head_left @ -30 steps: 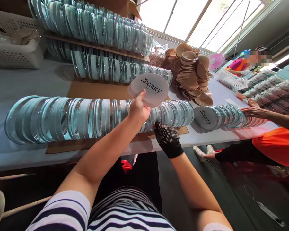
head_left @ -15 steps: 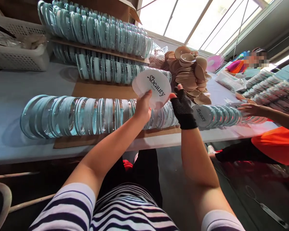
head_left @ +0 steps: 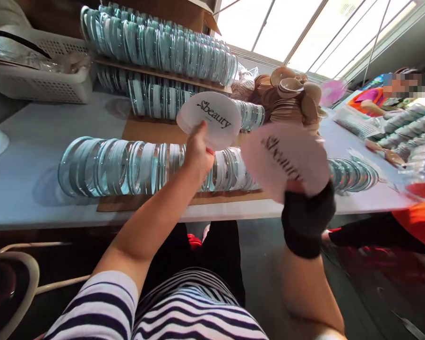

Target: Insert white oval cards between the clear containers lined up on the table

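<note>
In my left hand [head_left: 197,153] is a stack of white rounded cards [head_left: 221,113] printed "beauty", pinched at its lower edge with my thumb on top. My right hand [head_left: 309,215], in a black fingerless glove, grips a single card [head_left: 283,151] with the same print. That card is smeared by motion and is held to the right of the stack, nearer to me. Below both hands lies a long row of clear round plastic packs [head_left: 138,167] standing on edge, with white bands inside. The cards and my hands hide part of this row.
Behind stand stacked rows of similar packs [head_left: 163,47] on a board. A heap of beige cups [head_left: 286,101] sits at the back right. A white basket [head_left: 67,87] stands at the left. Another person in an orange garment [head_left: 420,226] is on the right.
My right hand has moved right and toward me, with a card now in it, apart from the stack. My left hand has shifted slightly left with the stack. The view has turned a little.
</note>
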A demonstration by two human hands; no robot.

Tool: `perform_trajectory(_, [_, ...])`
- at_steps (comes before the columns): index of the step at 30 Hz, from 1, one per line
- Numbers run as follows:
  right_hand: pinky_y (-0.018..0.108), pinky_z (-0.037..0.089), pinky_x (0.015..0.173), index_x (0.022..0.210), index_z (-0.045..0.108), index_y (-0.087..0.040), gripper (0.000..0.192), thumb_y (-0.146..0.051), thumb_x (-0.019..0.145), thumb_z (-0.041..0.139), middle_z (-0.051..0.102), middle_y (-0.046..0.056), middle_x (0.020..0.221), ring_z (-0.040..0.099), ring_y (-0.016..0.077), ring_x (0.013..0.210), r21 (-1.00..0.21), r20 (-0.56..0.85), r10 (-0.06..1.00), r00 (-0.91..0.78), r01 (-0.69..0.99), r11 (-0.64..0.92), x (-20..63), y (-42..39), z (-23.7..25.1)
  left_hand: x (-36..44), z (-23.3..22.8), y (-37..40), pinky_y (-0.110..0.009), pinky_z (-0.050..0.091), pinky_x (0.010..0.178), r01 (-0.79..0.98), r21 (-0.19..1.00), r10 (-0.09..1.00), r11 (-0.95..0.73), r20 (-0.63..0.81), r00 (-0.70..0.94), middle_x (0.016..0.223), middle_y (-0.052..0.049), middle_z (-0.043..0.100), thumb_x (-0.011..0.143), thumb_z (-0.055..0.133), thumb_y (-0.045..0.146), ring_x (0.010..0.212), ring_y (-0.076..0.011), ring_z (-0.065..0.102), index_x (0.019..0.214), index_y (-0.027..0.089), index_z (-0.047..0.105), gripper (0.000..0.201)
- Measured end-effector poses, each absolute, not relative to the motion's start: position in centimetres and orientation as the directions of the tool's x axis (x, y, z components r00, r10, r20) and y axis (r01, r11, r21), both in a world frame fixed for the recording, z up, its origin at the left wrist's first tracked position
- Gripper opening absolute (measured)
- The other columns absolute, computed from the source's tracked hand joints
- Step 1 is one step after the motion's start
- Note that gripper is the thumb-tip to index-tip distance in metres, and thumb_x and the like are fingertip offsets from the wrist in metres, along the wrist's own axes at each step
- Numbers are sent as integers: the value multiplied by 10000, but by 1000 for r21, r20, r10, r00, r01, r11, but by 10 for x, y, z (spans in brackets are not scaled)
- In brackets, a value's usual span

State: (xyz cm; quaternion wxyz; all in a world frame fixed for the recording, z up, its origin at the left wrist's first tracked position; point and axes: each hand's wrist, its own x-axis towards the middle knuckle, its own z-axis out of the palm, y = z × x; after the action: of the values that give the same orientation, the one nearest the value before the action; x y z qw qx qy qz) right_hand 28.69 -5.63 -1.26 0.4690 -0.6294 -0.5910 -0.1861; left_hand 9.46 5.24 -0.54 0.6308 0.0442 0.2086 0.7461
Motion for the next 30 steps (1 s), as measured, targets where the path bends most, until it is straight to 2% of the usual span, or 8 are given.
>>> perform_trajectory(2, [397, 525, 597, 1086, 668, -124, 535, -579, 854, 509, 715, 175, 838, 679, 303, 709, -275, 665, 733, 140, 959, 67, 291, -92, -26, 86, -7, 63, -389, 467, 1093, -931, 336, 950, -139, -220, -221, 1377, -52, 626, 925, 608, 212, 1332, -218, 538, 1351, 259, 560, 432])
perform_trajectory(4, [357, 473, 515, 1028, 682, -143, 459, -516, 891, 451, 690, 148, 710, 641, 274, 581, -195, 510, 858, 66, 980, 40, 287, -114, -39, 83, -11, 67, -388, 448, 1111, -938, 318, 947, -138, -233, -219, 1398, -46, 611, 937, 589, 207, 1343, -211, 528, 1384, 278, 538, 455])
perform_trajectory(8, [331, 453, 533, 1179, 649, -174, 450, -417, 927, 367, 714, 139, 764, 657, 267, 629, -128, 294, 956, -14, 990, 54, 257, -99, -49, 84, -17, 65, -379, 414, 1140, -940, 310, 957, -141, -200, -209, 1403, -36, 610, 950, 583, 230, 1344, -208, 527, 1386, 288, 550, 441])
perform_trajectory(13, [291, 366, 539, 1299, 560, -134, 463, -375, 943, 388, 712, 132, 805, 651, 253, 654, -69, 128, 991, -48, 996, 57, 221, -34, -43, 82, -16, 60, -404, 422, 1129, -940, 315, 962, -130, -190, -197, 1447, -56, 572, 956, 555, 207, 1362, -225, 512, 1374, 260, 561, 422])
perform_trajectory(17, [276, 328, 559, 1159, 594, -135, 441, -443, 982, 333, 705, 124, 823, 636, 221, 657, -123, 227, 973, -50, 989, 79, 221, -24, -44, 81, -16, 61, -396, 435, 1119, -944, 299, 955, -143, -208, -210, 1443, -57, 575, 944, 575, 205, 1372, -230, 500, 1352, 248, 573, 410])
perform_trajectory(22, [281, 368, 588, 978, 611, -151, 347, -383, 933, 357, 700, 118, 802, 640, 217, 681, -218, 334, 942, -18, 971, 96, 231, -25, -55, 82, -22, 65, -434, 397, 1151, -953, 276, 963, -127, -194, -184, 1396, -44, 611, 928, 609, 205, 1368, -239, 504, 1357, 253, 566, 433])
perform_trajectory(28, [287, 399, 626, 1014, 655, -138, 347, -308, 956, 358, 727, 148, 864, 662, 212, 722, -134, 116, 986, -117, 982, 132, 215, -18, -59, 82, -23, 63, -457, 374, 1166, -962, 253, 963, -106, -214, -163, 1409, -18, 603, 924, 619, 203, 1373, -247, 499, 1393, 295, 529, 487])
perform_trajectory(30, [279, 393, 582, 1034, 660, -141, 336, -325, 933, 399, 725, 140, 841, 633, 192, 646, -239, 37, 993, -116, 963, 122, 216, -20, -58, 82, -22, 61, -456, 375, 1165, -959, 263, 965, -105, -206, -162, 1404, -19, 607, 927, 611, 198, 1377, -248, 495, 1381, 293, 544, 468])
